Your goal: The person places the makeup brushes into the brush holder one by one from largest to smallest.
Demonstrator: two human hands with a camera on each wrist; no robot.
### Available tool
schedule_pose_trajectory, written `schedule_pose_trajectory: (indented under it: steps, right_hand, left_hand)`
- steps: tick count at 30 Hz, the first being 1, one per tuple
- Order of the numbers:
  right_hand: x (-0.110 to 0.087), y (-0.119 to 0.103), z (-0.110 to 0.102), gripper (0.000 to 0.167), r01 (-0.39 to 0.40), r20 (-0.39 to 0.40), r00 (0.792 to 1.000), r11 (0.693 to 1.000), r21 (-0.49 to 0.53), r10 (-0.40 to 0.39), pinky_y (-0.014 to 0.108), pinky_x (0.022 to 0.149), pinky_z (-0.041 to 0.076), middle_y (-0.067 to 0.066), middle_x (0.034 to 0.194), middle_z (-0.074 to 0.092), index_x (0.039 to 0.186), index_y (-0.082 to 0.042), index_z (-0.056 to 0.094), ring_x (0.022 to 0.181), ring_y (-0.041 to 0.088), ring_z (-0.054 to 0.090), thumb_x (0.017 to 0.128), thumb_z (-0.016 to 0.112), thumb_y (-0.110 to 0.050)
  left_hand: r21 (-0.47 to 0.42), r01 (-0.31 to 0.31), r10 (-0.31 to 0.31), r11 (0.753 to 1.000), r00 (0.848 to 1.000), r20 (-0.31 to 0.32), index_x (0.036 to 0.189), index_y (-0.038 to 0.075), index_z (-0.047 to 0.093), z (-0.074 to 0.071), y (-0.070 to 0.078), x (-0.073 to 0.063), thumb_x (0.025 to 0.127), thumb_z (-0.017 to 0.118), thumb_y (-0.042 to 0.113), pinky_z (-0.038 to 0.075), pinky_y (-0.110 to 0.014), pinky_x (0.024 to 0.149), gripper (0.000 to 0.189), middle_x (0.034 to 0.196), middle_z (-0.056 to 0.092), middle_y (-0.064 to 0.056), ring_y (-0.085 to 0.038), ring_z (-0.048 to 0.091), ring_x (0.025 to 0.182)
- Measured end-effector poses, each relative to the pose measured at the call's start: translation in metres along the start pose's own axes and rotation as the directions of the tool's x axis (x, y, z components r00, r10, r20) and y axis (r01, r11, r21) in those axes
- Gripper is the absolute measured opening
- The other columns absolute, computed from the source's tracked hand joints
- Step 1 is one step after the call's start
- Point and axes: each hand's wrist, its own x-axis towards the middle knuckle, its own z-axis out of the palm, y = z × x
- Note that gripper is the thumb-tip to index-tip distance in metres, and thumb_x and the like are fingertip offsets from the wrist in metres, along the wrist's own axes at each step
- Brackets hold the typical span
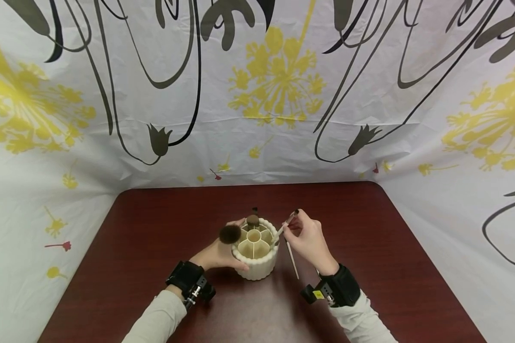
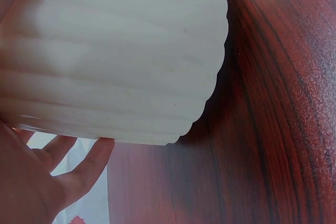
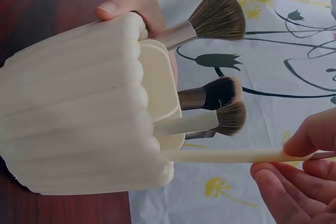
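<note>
A cream, ribbed makeup brush holder point(image 1: 257, 270) with a scalloped rim and divided compartments stands upright on the table. My left hand point(image 1: 218, 254) grips its left side, thumb near the front and fingers round the back. Between thumb and fingers, my right hand point(image 1: 311, 240) pinches a slim makeup brush point(image 3: 226, 155) with a pale handle. The handle's lower end is inside the holder's rim on the right. A large fluffy brush point(image 3: 218, 17) leans out at the left, and several smaller brushes point(image 3: 231, 118) stick up from other compartments.
A thin pale stick point(image 1: 292, 261), like a brush handle, lies on the dark red wooden table point(image 1: 176, 214) right of the holder. White cloth point(image 1: 266, 157) with yellow and grey plant prints hangs behind the table and along both sides.
</note>
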Motion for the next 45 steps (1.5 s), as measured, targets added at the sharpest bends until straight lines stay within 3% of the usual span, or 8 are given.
schedule_pose_trajectory:
  steps: [2,6,15,25,33,35,43,45]
  right_hand:
    - [0.011,-0.038,-0.012,0.011,-0.041,0.012,0.999,0.999,-0.012,0.041,0.023,0.06,0.05,0.003,0.082,0.063,0.091,-0.008,0.053,0.072,0.012,0.061,0.083,0.06,-0.004]
    - [0.015,-0.057,-0.015,0.014,-0.118,0.048,0.992,0.991,-0.056,0.12,0.021,0.061,0.05,0.006,0.081,0.064,0.088,-0.006,0.053,0.071,0.012,0.062,0.08,0.061,0.003]
    - [0.012,-0.055,-0.007,0.014,-0.12,0.056,0.991,0.992,-0.033,0.122,0.027,0.063,0.052,0.004,0.08,0.063,0.086,-0.007,0.053,0.073,0.013,0.062,0.078,0.06,0.002]
    - [0.01,-0.055,-0.003,0.016,-0.155,0.09,0.982,0.983,-0.095,0.164,0.022,0.067,0.05,0.008,0.081,0.063,0.088,-0.007,0.053,0.074,0.015,0.062,0.078,0.062,0.003]
    - [0.009,-0.057,-0.001,0.017,-0.167,0.092,0.98,0.982,-0.092,0.176,0.023,0.067,0.051,0.009,0.08,0.063,0.088,-0.003,0.055,0.074,0.017,0.063,0.077,0.063,0.007]
    - [0.009,-0.057,-0.001,0.017,-0.167,0.09,0.98,0.982,-0.092,0.176,0.023,0.067,0.051,0.009,0.08,0.063,0.088,-0.003,0.055,0.074,0.017,0.063,0.076,0.064,0.007]
    - [0.006,-0.054,0.001,0.018,-0.16,0.094,0.981,0.982,-0.101,0.169,0.023,0.067,0.051,0.008,0.08,0.063,0.088,-0.003,0.055,0.074,0.016,0.063,0.076,0.064,0.007]
    - [0.006,-0.053,0.001,0.018,-0.159,0.092,0.981,0.982,-0.105,0.169,0.023,0.066,0.051,0.007,0.08,0.063,0.088,-0.003,0.056,0.073,0.016,0.063,0.076,0.064,0.007]
  left_hand:
    - [0.0,0.0,0.0,1.0,1.0,-0.003,0.139,-0.01,0.017,0.0,0.0,0.0,0.055,0.087,0.011,0.028,-0.054,0.099,0.111,0.138,0.021,-0.03,-0.04,0.029,0.126]
    - [-0.003,0.002,-0.002,1.0,1.0,-0.005,0.139,-0.009,0.017,0.0,0.0,0.001,0.054,0.087,0.01,0.028,-0.054,0.099,0.111,0.137,0.022,-0.03,-0.041,0.028,0.126]
    - [-0.019,0.009,-0.009,1.0,1.0,-0.014,0.139,-0.009,0.018,0.0,-0.001,0.002,0.053,0.087,0.009,0.026,-0.053,0.1,0.112,0.137,0.023,-0.03,-0.04,0.028,0.126]
    - [-0.016,-0.006,0.006,1.0,1.0,-0.016,0.138,-0.011,0.018,0.001,-0.004,0.003,0.052,0.087,0.009,0.027,-0.053,0.1,0.112,0.137,0.023,-0.031,-0.04,0.028,0.125]
    - [0.019,0.006,-0.005,1.0,0.999,-0.035,0.142,0.0,0.017,0.012,-0.041,0.006,0.05,0.089,0.022,0.028,-0.05,0.101,0.118,0.142,0.021,-0.02,-0.032,0.029,0.128]
    - [0.005,-0.003,0.003,1.0,0.999,-0.034,0.141,0.001,0.018,0.013,-0.044,0.006,0.051,0.089,0.024,0.028,-0.05,0.101,0.118,0.142,0.021,-0.02,-0.032,0.029,0.128]
    - [0.023,-0.02,0.021,1.0,0.999,-0.038,0.142,0.0,0.017,0.012,-0.041,0.005,0.05,0.089,0.02,0.029,-0.051,0.1,0.118,0.14,0.022,-0.021,-0.034,0.029,0.126]
    - [0.021,-0.009,0.01,1.0,0.999,-0.036,0.141,-0.002,0.017,0.011,-0.032,0.004,0.05,0.089,0.017,0.029,-0.05,0.1,0.117,0.14,0.022,-0.022,-0.034,0.029,0.126]
